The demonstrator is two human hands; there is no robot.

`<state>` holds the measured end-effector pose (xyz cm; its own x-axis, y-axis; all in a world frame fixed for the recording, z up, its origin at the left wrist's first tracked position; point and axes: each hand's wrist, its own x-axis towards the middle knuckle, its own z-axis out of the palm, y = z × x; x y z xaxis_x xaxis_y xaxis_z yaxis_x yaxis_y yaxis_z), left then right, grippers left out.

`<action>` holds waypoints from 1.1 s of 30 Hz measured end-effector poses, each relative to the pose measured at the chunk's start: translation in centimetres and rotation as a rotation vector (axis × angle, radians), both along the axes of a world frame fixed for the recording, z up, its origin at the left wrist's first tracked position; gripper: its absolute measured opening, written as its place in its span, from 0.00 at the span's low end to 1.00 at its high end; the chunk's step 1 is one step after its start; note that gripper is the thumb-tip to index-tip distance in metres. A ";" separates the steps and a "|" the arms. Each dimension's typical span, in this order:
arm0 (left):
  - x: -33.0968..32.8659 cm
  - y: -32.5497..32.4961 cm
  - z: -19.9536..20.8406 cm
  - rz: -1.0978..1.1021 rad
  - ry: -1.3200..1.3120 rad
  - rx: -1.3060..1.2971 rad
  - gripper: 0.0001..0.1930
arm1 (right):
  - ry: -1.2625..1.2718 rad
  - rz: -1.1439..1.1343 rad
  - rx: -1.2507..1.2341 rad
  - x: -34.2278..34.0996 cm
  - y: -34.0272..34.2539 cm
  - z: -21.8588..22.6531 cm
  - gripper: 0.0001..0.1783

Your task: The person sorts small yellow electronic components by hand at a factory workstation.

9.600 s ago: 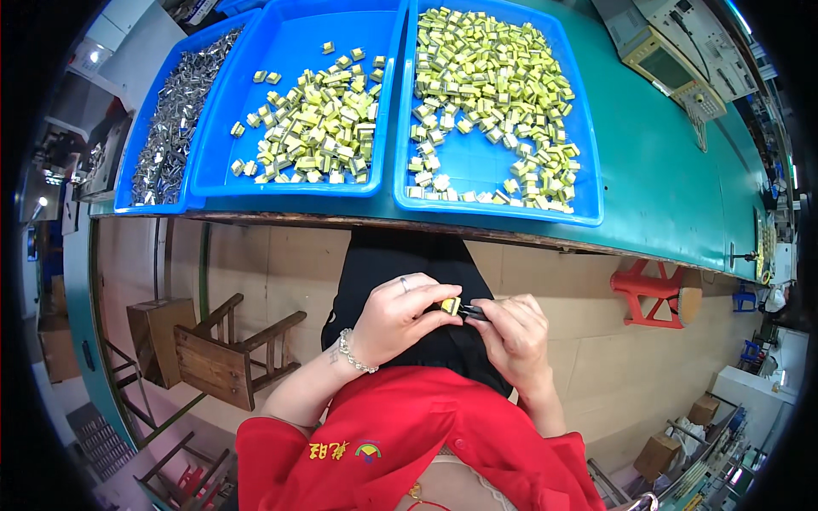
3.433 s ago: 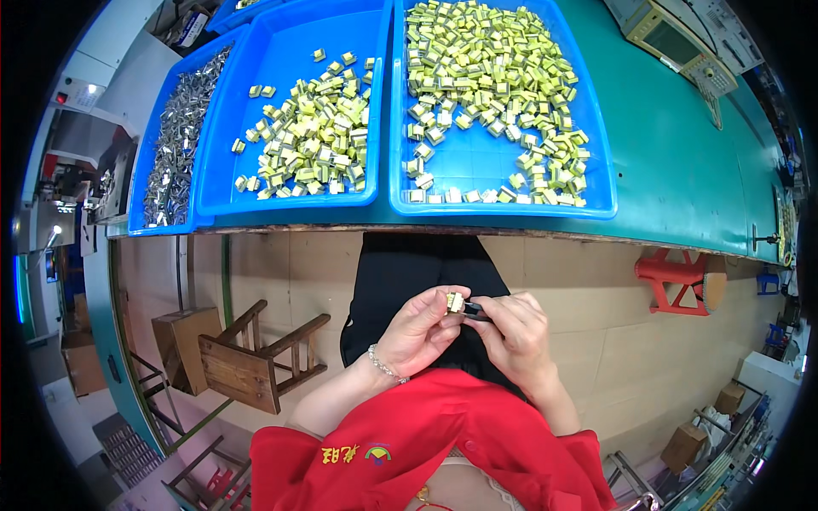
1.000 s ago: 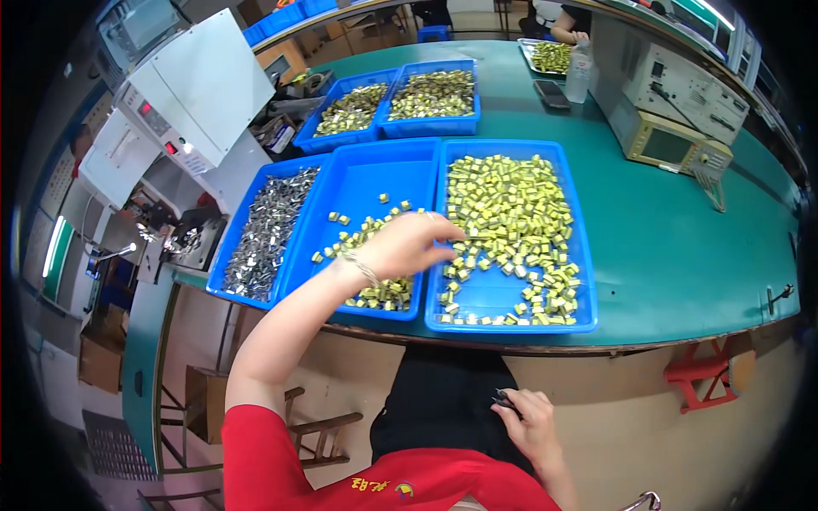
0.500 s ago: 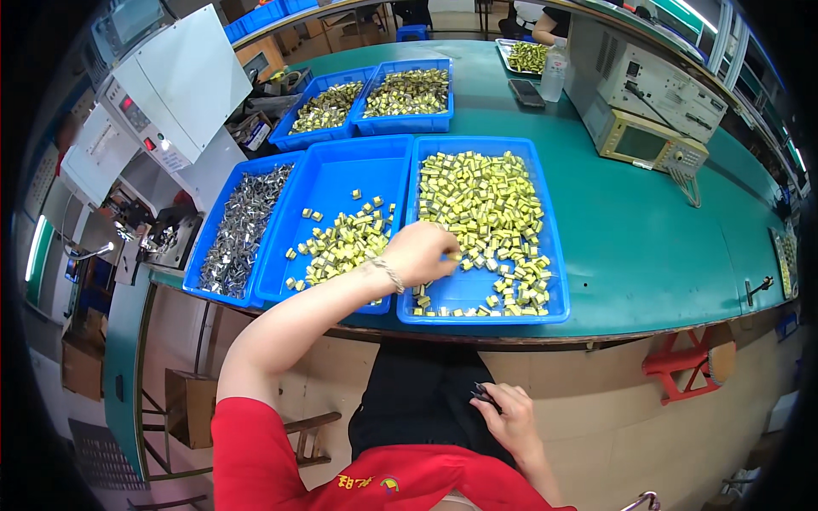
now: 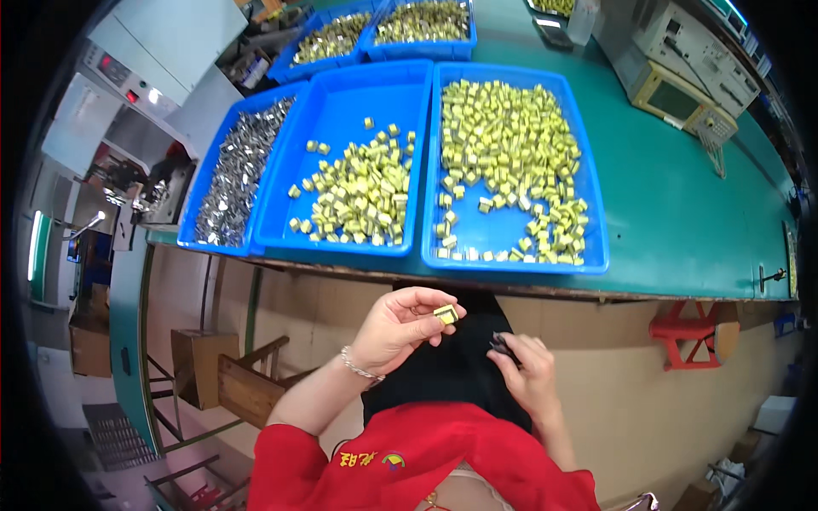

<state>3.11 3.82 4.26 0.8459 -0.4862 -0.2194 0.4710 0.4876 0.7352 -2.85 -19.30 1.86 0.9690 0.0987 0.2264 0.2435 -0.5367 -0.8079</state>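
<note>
Over my lap, just in front of the table edge, my left hand (image 5: pixel 400 326) pinches one small yellow transformer (image 5: pixel 446 314) with a dark core between thumb and fingertips. To its right, my right hand (image 5: pixel 530 366) is closed around a small black tool (image 5: pixel 501 345), whose kind I cannot make out. Beyond the hands, the right-hand blue tray (image 5: pixel 511 266) holds many similar yellow parts, with a bare patch toward its front. A smaller heap of them lies in the middle blue tray (image 5: pixel 341 94). Neither hand touches a tray.
A narrower blue tray (image 5: pixel 194 223) on the left is filled with silvery metal pieces (image 5: pixel 243 170). Two more blue bins (image 5: pixel 426 53) of parts stand behind. Instruments (image 5: pixel 682 94) sit at the far right, a white machine (image 5: pixel 162 51) at the left. A red stool (image 5: pixel 682 336) is on the floor.
My left hand has left the right tray and come back over my lap with one yellow transformer. The view has tipped downward. My right hand still holds the black tool.
</note>
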 end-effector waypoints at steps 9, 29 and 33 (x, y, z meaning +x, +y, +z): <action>-4.7 -2.1 -5.4 0.202 0.237 -0.121 0.16 | -0.053 0.054 -0.070 0.3 1.0 -0.3 0.10; -4.9 -2.8 -6.3 0.178 -0.101 0.087 0.17 | -0.055 0.107 -0.138 0.6 1.6 -0.1 0.10; -4.9 -2.9 -6.3 0.192 -0.103 0.098 0.17 | -0.013 0.094 -0.121 0.4 1.5 0.3 0.09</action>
<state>-1.83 0.89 -2.02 0.9411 -0.2950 -0.1655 0.2967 0.4847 0.8228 -2.43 -17.78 2.16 0.9513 0.2163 0.2194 0.3070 -0.6045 -0.7350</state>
